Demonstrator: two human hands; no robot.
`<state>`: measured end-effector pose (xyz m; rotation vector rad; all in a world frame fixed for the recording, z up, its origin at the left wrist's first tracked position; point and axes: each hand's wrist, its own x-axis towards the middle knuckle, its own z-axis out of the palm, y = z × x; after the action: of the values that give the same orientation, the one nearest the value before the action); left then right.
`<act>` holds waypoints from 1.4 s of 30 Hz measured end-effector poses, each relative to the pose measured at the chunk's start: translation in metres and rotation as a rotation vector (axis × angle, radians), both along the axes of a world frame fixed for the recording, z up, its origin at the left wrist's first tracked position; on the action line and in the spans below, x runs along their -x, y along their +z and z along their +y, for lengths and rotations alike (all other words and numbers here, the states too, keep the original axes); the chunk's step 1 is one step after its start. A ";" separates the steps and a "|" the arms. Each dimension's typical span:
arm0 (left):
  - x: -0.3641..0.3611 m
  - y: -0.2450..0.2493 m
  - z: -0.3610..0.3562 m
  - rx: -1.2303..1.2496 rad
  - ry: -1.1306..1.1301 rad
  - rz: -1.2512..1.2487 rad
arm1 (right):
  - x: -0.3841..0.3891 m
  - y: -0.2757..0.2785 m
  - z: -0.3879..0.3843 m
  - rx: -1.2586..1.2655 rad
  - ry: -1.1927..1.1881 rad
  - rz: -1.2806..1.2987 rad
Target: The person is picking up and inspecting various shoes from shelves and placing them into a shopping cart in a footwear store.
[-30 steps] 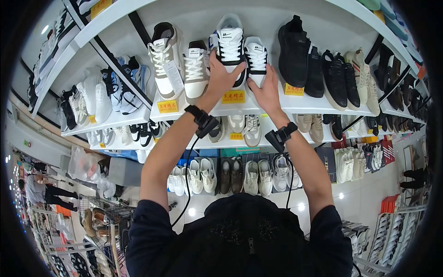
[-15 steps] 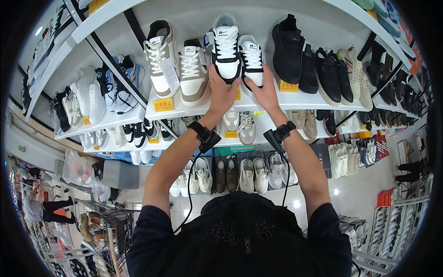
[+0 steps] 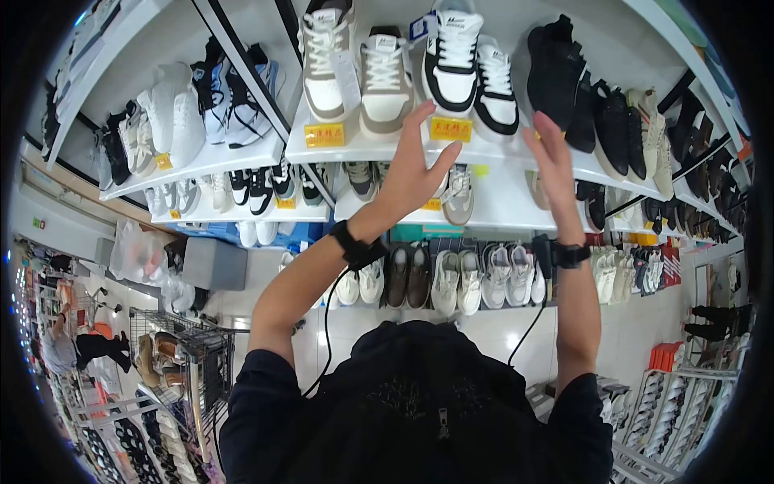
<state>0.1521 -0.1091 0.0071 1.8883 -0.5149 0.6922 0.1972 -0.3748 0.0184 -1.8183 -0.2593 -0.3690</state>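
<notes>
A pair of white sneakers with black trim, a left one [image 3: 452, 68] and a right one [image 3: 496, 90], stands on the white upper shelf [image 3: 379, 150]. A blue tag hangs by the pair. My left hand [image 3: 413, 168] is open below the pair, fingers pointing up and thumb apart, its fingertips near the left sneaker's toe. Open too, my right hand [image 3: 553, 158] is raised at the shelf's front edge, between the right sneaker and a black shoe [image 3: 556, 73]. Neither hand holds anything. A yellow label [image 3: 451, 129] sits on the shelf edge below the pair.
Beige-and-white sneakers [image 3: 385, 85] stand to the left, black shoes [image 3: 619, 129] to the right. A lower shelf [image 3: 500, 206] and a floor-level row of shoes [image 3: 455, 282] lie below. A shopping cart [image 3: 189, 355] with shoes and a grey box [image 3: 214, 263] are at left.
Both hands have come off the black-and-white sneakers and moved apart, the right one further to the right. The pair stays on the shelf. The view has shifted, so the shelves appear further right.
</notes>
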 end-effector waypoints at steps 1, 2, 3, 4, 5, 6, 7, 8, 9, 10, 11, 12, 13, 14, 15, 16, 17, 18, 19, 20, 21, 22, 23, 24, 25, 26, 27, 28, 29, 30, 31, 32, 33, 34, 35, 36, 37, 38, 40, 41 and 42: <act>0.019 0.009 0.011 0.015 -0.092 0.109 | 0.015 0.009 -0.002 -0.029 0.068 0.020; 0.036 0.013 0.022 0.031 -0.185 0.219 | 0.032 0.016 -0.004 -0.060 0.134 0.040; 0.047 0.013 0.031 0.048 -0.206 0.176 | 0.047 0.018 -0.006 -0.065 0.171 0.044; 0.060 0.011 0.042 0.049 -0.219 0.193 | 0.065 0.022 -0.007 -0.007 0.167 0.057; 0.074 0.008 0.052 0.067 -0.235 0.252 | 0.084 0.025 -0.007 0.037 0.146 0.089; 0.086 0.004 0.060 0.086 -0.250 0.310 | 0.104 0.028 -0.006 0.080 0.127 0.121; 0.099 -0.002 0.068 0.089 -0.261 0.330 | 0.122 0.027 -0.005 0.113 0.126 0.082; 0.110 -0.007 0.074 0.128 -0.300 0.412 | 0.139 0.019 -0.010 0.109 0.116 0.095; 0.122 -0.011 0.079 0.165 -0.340 0.491 | 0.157 0.014 -0.012 0.084 0.121 0.124; 0.133 -0.016 0.084 0.167 -0.351 0.502 | 0.174 0.010 -0.015 0.059 0.127 0.150; 0.143 -0.022 0.087 0.131 -0.371 0.533 | 0.189 0.004 -0.021 0.061 0.117 0.157; 0.154 -0.026 0.089 0.095 -0.392 0.564 | 0.204 -0.003 -0.029 0.111 0.126 0.146; 0.164 -0.026 0.089 0.066 -0.405 0.570 | 0.218 -0.009 -0.035 0.162 0.136 0.135; 0.174 -0.026 0.088 0.070 -0.415 0.572 | 0.230 -0.014 -0.038 0.167 0.127 0.139; 0.185 -0.027 0.086 0.050 -0.419 0.586 | 0.244 -0.018 -0.040 0.116 0.099 0.147; 0.195 -0.028 0.083 0.029 -0.422 0.599 | 0.255 -0.020 -0.041 0.063 0.072 0.154; 0.205 -0.031 0.079 0.048 -0.421 0.590 | 0.264 -0.021 -0.039 0.065 0.036 0.112; 0.215 -0.030 0.074 0.049 -0.424 0.592 | 0.274 -0.023 -0.042 0.066 0.033 0.114; 0.225 -0.027 0.070 0.050 -0.403 0.598 | 0.283 -0.027 -0.045 0.047 0.027 0.110; 0.236 -0.024 0.065 0.051 -0.381 0.604 | 0.292 -0.029 -0.048 0.027 0.023 0.106; 0.249 -0.023 0.061 0.058 -0.357 0.626 | 0.302 -0.028 -0.049 0.019 0.026 0.105; 0.261 -0.022 0.056 0.058 -0.355 0.627 | 0.311 -0.028 -0.047 0.019 0.028 0.106; 0.273 -0.022 0.051 0.074 -0.343 0.624 | 0.320 -0.027 -0.046 0.005 0.030 0.105; 0.286 -0.022 0.047 0.090 -0.329 0.621 | 0.329 -0.027 -0.046 -0.009 0.034 0.106; 0.298 -0.022 0.045 0.079 -0.317 0.604 | 0.336 -0.030 -0.048 -0.001 0.052 0.101; 0.310 -0.021 0.044 0.077 -0.305 0.607 | 0.342 -0.032 -0.048 -0.006 0.063 0.103; 0.322 -0.019 0.045 0.070 -0.299 0.619 | 0.348 -0.032 -0.046 0.003 0.075 0.107; 0.335 -0.017 0.047 0.064 -0.292 0.636 | 0.354 -0.033 -0.043 0.012 0.087 0.115; 0.347 -0.019 0.051 0.066 -0.278 0.647 | 0.361 -0.032 -0.039 0.009 0.101 0.126; 0.357 -0.021 0.056 0.082 -0.256 0.641 | 0.365 -0.031 -0.034 -0.006 0.106 0.125; 0.365 -0.021 0.062 0.098 -0.233 0.628 | 0.366 -0.029 -0.028 -0.020 0.112 0.117; 0.373 -0.020 0.070 0.102 -0.215 0.626 | 0.366 -0.029 -0.023 -0.020 0.131 0.116; 0.382 -0.017 0.078 0.123 -0.175 0.635 | 0.366 -0.029 -0.018 -0.033 0.164 0.087; 0.391 -0.016 0.086 0.145 -0.134 0.646 | 0.365 -0.030 -0.011 -0.046 0.197 0.062; 0.399 -0.017 0.094 0.183 -0.107 0.603 | 0.365 -0.029 -0.002 -0.056 0.214 0.084; 0.406 -0.015 0.102 0.192 -0.087 0.609 | 0.363 -0.027 0.011 -0.054 0.234 0.093; 0.413 -0.012 0.112 0.236 -0.045 0.579 | 0.362 -0.026 0.027 -0.081 0.253 0.078; 0.423 -0.011 0.121 0.284 0.008 0.553 | 0.360 -0.025 0.042 -0.107 0.282 0.070; 0.442 -0.016 0.145 0.331 0.078 0.528 | 0.355 -0.028 0.080 -0.150 0.380 0.090; 0.452 -0.017 0.158 0.354 0.101 0.498 | 0.352 -0.030 0.102 -0.147 0.420 0.074; 0.463 -0.019 0.173 0.374 0.130 0.464 | 0.350 -0.032 0.129 -0.149 0.464 0.055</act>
<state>-0.3106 0.0641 -0.0118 1.6591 0.0352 0.3776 -0.1532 -0.2457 -0.0131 -1.5622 -0.5860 -0.0107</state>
